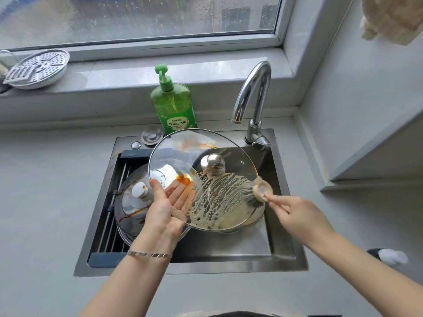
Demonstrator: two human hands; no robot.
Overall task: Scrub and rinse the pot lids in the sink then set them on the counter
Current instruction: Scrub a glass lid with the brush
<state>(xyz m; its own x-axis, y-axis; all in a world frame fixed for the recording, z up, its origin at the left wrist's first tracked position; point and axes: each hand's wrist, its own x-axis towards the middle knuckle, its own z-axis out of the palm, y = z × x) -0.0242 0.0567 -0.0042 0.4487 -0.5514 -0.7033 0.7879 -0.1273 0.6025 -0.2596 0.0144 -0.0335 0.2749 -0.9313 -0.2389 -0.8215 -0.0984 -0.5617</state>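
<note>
Your left hand (pixel 163 213) grips the soapy glass lid (pixel 183 152) by its rim, tilted above the sink (pixel 286 255). Your right hand (pixel 297 216) pinches the dish brush (pixel 261 188), bristles touching the lid's right edge. A second lid (pixel 130 202) lies at the sink's left side.

Two pot lids (pixel 174 152) (pixel 131 202), two hands (pixel 162 211) (pixel 295 213), one scrub brush (pixel 258 188), one soap bottle (pixel 174 106), one faucet (pixel 254 88), one steamer tray (pixel 39 67).
</note>
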